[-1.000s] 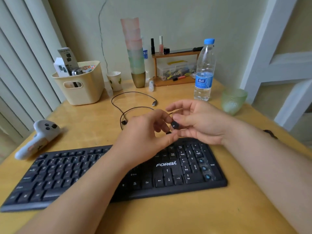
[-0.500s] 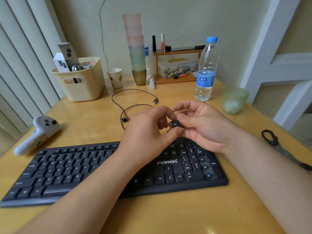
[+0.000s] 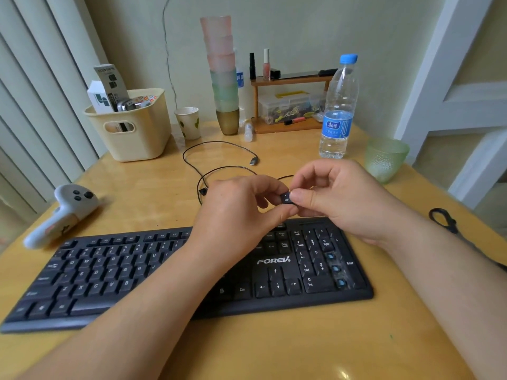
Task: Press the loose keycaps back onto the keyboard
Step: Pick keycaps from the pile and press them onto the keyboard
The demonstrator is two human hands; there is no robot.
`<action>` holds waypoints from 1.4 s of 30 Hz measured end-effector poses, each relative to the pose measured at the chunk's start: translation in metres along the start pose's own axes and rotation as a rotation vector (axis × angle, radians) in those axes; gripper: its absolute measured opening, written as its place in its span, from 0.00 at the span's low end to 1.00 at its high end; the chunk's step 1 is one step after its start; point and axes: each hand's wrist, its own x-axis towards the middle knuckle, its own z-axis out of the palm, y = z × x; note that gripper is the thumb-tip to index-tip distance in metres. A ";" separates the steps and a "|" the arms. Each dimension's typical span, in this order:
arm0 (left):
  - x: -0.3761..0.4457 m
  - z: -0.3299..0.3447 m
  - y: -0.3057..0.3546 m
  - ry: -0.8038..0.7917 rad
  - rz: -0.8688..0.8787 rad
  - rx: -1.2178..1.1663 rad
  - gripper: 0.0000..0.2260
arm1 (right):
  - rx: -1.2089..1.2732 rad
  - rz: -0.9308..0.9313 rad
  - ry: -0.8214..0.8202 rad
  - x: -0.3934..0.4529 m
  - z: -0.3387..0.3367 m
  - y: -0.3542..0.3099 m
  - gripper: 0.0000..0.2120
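**Black "Del" keycap pinched over an unfinished numpad**

Black plastic, small and slick: we hold one keycap point(image 3: 286, 199) above the keyboard point(image 3: 170, 272), pinched between the thumb and fingers of our right hand point(image 3: 337, 198) and met by the curled fingertips of our left hand point(image 3: 238, 218). Both hands hover over the desk point(image 3: 274, 346), clear of the keys.

We judge the main risks to be these: the cap could slip from so small a pinch and skitter among the cable point(image 3: 219, 149) or off the desk; seated crooked or turned, it could jam on a stem.

Three bare blue stems point(image 3: 335, 268) show in the numpad's right column. The cap reads "Del"; the keyboard reads "FOREV". The water bottle point(image 3: 338, 111) label is too small to read.
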 end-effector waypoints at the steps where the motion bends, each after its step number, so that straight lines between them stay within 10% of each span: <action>1: 0.000 0.000 0.000 -0.001 -0.005 -0.008 0.11 | -0.043 0.000 0.004 0.000 -0.001 -0.001 0.06; 22: -0.009 -0.004 0.012 -0.292 0.264 0.050 0.08 | -0.742 0.387 -0.181 -0.060 -0.034 -0.030 0.05; 42: -0.011 0.000 0.010 -0.569 0.298 0.068 0.12 | -0.913 0.550 -0.284 -0.056 -0.020 -0.037 0.03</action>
